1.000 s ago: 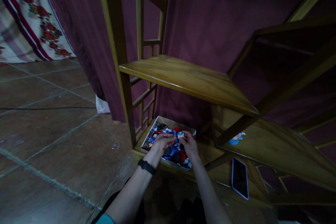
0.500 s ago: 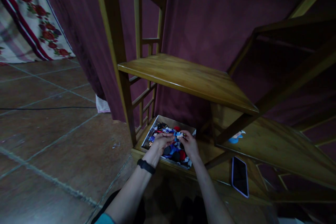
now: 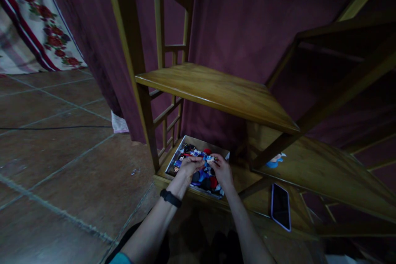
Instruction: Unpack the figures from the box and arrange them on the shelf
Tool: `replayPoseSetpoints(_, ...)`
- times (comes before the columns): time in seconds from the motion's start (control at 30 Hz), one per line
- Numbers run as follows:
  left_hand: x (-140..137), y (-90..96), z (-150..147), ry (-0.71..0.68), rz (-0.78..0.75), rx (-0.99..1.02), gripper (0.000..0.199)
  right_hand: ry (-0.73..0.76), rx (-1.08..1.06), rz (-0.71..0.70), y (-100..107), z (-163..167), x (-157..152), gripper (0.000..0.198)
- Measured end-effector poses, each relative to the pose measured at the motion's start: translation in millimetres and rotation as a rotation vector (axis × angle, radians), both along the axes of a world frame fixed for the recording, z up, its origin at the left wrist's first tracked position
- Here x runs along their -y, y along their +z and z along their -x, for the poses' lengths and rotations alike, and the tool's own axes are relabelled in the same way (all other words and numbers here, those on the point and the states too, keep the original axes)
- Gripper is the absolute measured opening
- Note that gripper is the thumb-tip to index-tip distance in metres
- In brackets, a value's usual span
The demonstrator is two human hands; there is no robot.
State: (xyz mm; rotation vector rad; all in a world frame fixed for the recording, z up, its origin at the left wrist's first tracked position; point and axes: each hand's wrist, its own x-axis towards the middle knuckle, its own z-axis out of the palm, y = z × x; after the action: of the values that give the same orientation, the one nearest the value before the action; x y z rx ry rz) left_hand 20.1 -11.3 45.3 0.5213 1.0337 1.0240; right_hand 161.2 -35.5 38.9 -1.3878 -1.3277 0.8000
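Observation:
Above a shallow open box [image 3: 173, 165] of small coloured toy figures, both hands meet around a small blue-and-white toy figure [image 3: 210, 159]. My left hand [image 3: 190, 167], with a dark band on its wrist, pinches the figure from the left side. My right hand [image 3: 222, 169] grips its right side with bent fingers. The held figure is too small and dim for its details to show. Beneath the hands lie several red, blue and black pieces, partly covered by the fingers.
The box stands on the low board of a wooden shelf unit, under a wooden shelf [image 3: 213, 88]. To the right lie a phone [image 3: 280, 207] and, on a higher board, another blue-and-white figure [image 3: 274, 161]. A shelf post [image 3: 131, 66] rises at the left, before a purple curtain [image 3: 235, 20].
The whole view has shifted slightly. Both hands stay together on the toy figure over the box, with only a slight change in the right fingers.

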Motion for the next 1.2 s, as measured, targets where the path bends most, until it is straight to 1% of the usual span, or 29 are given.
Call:
replayPoseSetpoints(0.1,1,-0.2,3,-0.029,0.021,0.027,0.021,0.006,0.012,-0.015,2,-2,1,0.027)
replayPoseSetpoints(0.2,2,0.3,8,-0.087,0.039,0.049,0.018,0.02,0.01,0.004,4,-4,1,0.025)
replayPoseSetpoints(0.27,2,0.8,11,-0.116,0.045,0.053,0.018,0.05,0.009,0.01,6,-6,2,0.025)
replayPoseSetpoints(0.4,1,-0.4,15,-0.163,0.051,0.058,0.019,0.108,0.036,-0.032,7,-7,2,0.025)
replayPoseSetpoints(0.5,0,-3.0,15,-0.181,0.053,0.063,0.018,0.13,0.07,-0.049,4,-8,2,0.026)
replayPoseSetpoints(0.6,-2,-4.6,15,-0.192,0.062,0.069,0.019,0.153,0.102,-0.036,3,-9,2,0.027)
replayPoseSetpoints(0.7,-3,-5.1,14,-0.176,0.077,0.068,0.02,0.166,0.144,-0.026,5,-8,3,0.026)
replayPoseSetpoints(0.8,-2,-5.8,13,-0.149,0.102,0.072,0.015,0.189,0.172,-0.034,7,-6,4,0.027)
replayPoseSetpoints(0.9,-1,-6.3,9,-0.126,0.158,0.124,0.01,0.185,0.113,-0.014,7,-4,4,0.029)
replayPoseSetpoints(1.07,-4,-6.4,1,-0.133,0.243,0.279,0.008,0.069,-0.093,0.024,8,-2,0,0.044)
replayPoseSetpoints(1.2,-9,-7.6,-3,-0.116,0.277,0.324,0.007,0.036,-0.197,0.052,6,-1,-2,0.039)
